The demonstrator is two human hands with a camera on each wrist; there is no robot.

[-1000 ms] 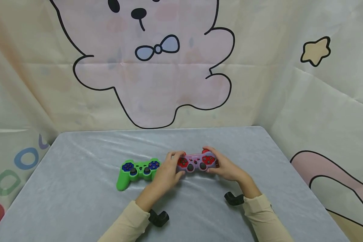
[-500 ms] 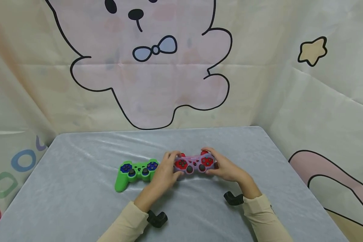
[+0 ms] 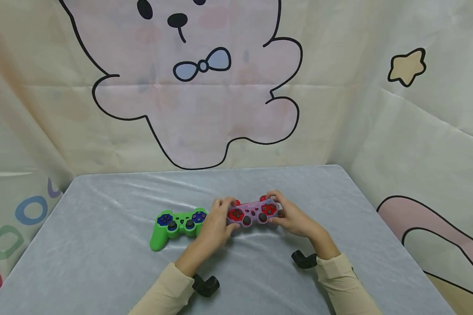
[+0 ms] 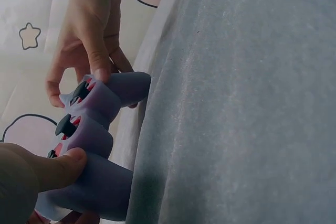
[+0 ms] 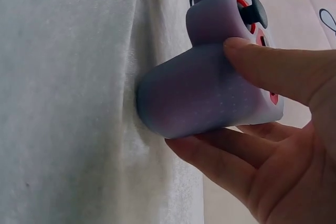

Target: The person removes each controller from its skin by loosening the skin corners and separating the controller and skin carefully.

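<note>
A purple game controller [image 3: 254, 212] with red button panels and black thumbsticks is held between both hands. My left hand [image 3: 214, 223] grips its left end, and my right hand [image 3: 293, 216] grips the right end. In the left wrist view, the controller's [image 4: 94, 135] handle ends meet the grey cloth, with the left thumb [image 4: 63, 169] pressing near one stick. Seen from the right wrist, the thumb [image 5: 273, 66] lies on the controller's [image 5: 205, 87] face while the other fingers curl beneath the handle. A green controller [image 3: 173, 225] with blue panels lies left of my left hand, which hides its right handle.
A grey velvety cloth [image 3: 102, 271] with some creases covers the table. Cream curtains with cartoon prints [image 3: 202, 113] stand behind and at the sides. Black angled wrist mounts [image 3: 206, 285] jut inward from both sleeves.
Both hands keep holding the purple controller. The right fingers have shifted slightly at its right end. The head view has swung a little, and the green controller stays on the cloth.
</note>
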